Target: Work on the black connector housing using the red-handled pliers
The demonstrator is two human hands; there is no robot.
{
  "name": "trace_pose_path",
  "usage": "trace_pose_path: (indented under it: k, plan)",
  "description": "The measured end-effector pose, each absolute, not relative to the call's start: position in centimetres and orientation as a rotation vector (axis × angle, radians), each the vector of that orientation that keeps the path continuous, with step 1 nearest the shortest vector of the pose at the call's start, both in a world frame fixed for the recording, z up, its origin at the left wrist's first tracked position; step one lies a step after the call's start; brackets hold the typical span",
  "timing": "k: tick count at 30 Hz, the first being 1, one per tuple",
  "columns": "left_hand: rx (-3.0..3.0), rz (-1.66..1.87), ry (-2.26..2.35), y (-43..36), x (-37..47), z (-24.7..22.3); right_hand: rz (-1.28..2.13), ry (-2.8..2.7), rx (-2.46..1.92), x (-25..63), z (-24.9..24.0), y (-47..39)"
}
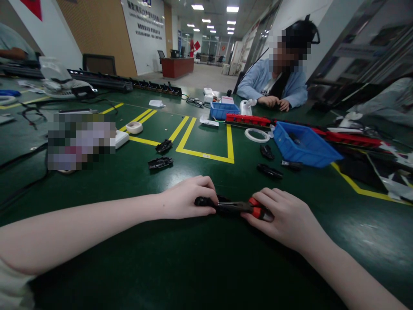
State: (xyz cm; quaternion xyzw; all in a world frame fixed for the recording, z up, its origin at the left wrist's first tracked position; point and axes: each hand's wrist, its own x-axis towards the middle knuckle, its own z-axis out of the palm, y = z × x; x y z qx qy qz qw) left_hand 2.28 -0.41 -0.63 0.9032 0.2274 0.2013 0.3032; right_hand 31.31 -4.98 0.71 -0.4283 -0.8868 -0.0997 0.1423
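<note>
My left hand (193,196) is closed on a small black plastic part (203,201), held just above the green table (180,262). From the right, my right hand (284,213) grips the red and black handles of a pair of pliers (238,206). The pliers' jaws point left and meet the black part near my left fingertips; whether they bite on it I cannot tell. Beyond my left hand lie two more black plastic parts, a nearer one (160,163) and a farther one (164,146). Several similar dark pieces (269,171) lie beyond my right hand.
A blue bin (306,144) stands at the right, with a white tape roll (257,135) beside it. Farther back are a smaller blue tray (223,110) and a long red strip (248,120). Yellow tape (206,156) marks the table. A person (274,82) sits across.
</note>
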Motion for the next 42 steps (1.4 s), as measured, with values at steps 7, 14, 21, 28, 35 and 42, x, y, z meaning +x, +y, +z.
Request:
trace_pose_path:
  k: [7, 14, 21, 28, 35, 42]
  plan:
    - [2.401, 0.537, 0.6, -0.34, 2.25, -0.87, -0.313, -2.577, -1.189, 31.23, 0.68, -4.84]
    - [2.391, 0.554, 0.597, -0.27, 2.25, -0.92, -0.313, -2.55, -1.12, 31.3, 0.64, -5.08]
    - [2.391, 0.547, 0.594, -0.26, 2.26, -0.88, -0.397, -2.498, -1.066, 30.84, 0.47, -5.15]
    - [2.396, 0.548, 0.599, -0.31, 2.21, -0.97, -0.541, -2.521, -1.139, 30.75, 0.92, -5.05]
    - [2.392, 0.555, 0.603, -0.42, 2.29, -0.89, -0.668, -2.515, -1.13, 31.24, 0.7, -4.8]
    - [2.387, 0.562, 0.594, -0.31, 2.32, -0.98, -0.592, -2.515, -1.131, 31.3, 0.61, -4.84]
